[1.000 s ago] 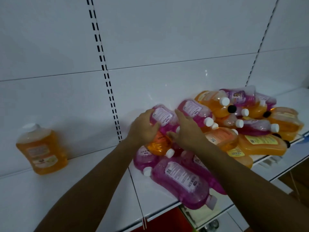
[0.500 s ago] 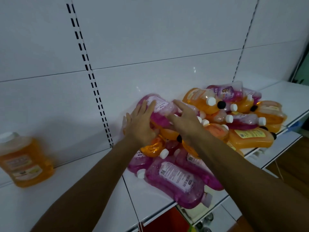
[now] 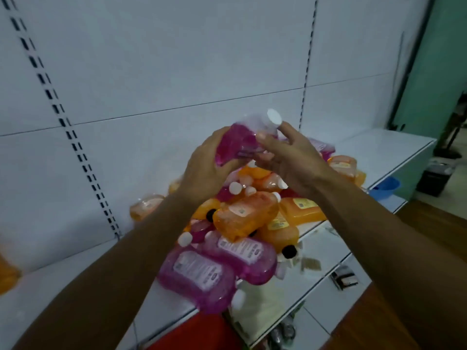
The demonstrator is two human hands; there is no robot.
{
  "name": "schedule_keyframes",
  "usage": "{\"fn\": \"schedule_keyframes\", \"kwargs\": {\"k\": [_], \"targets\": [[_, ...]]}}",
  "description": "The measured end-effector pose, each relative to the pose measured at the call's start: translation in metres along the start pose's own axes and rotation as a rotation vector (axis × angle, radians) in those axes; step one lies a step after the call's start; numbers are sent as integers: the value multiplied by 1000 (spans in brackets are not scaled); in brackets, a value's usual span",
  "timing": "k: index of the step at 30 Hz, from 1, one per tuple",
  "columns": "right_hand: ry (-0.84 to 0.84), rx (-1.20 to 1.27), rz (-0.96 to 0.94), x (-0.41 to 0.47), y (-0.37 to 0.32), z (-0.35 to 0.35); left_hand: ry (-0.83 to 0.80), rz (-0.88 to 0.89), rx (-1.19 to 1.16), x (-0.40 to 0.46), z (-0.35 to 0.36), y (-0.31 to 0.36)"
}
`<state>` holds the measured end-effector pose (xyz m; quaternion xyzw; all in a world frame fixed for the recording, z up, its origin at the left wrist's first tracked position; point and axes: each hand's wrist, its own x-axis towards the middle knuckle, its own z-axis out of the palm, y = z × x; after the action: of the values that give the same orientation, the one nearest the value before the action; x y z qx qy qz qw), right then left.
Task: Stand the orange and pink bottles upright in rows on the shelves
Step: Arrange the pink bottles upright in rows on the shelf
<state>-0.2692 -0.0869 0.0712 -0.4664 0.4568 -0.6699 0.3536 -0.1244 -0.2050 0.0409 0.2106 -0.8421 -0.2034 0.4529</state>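
Note:
A pink bottle (image 3: pixel 236 142) with a white cap is lifted above the heap, cap pointing up and to the right. My left hand (image 3: pixel 204 168) grips its lower body. My right hand (image 3: pixel 290 157) holds its upper part near the neck, fingers spread. Below them a pile of orange and pink bottles (image 3: pixel 242 218) lies on its side on the white shelf (image 3: pixel 328 251). Two large pink bottles (image 3: pixel 202 276) lie at the front edge of the pile. An orange bottle (image 3: pixel 6 274) shows partly at the far left edge.
A white back panel with slotted uprights (image 3: pixel 63 122) rises behind the shelf. The shelf runs on to the right (image 3: pixel 379 145). A blue basin (image 3: pixel 385 188) and a dark bin (image 3: pixel 436 176) sit on the floor at right. Something red (image 3: pixel 192 334) lies below the shelf.
Both hands have lifted a pink bottle up off the pile and tilted its cap upward. The view has swung right, so the standing orange bottle is almost out at the left edge.

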Motion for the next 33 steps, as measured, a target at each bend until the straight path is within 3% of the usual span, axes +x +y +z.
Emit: {"fn": "schedule_keyframes", "kwargs": {"k": [7, 15, 33], "targets": [[271, -588, -237, -22, -22, -154, -172, -133, -240, 38, 139, 86], [448, -581, -197, -10, -16, -313, -367, -195, -380, 86, 300, 134], [630, -812, -30, 171, 24, -625, -587, -200, -559, 304, 659, 82]]}}
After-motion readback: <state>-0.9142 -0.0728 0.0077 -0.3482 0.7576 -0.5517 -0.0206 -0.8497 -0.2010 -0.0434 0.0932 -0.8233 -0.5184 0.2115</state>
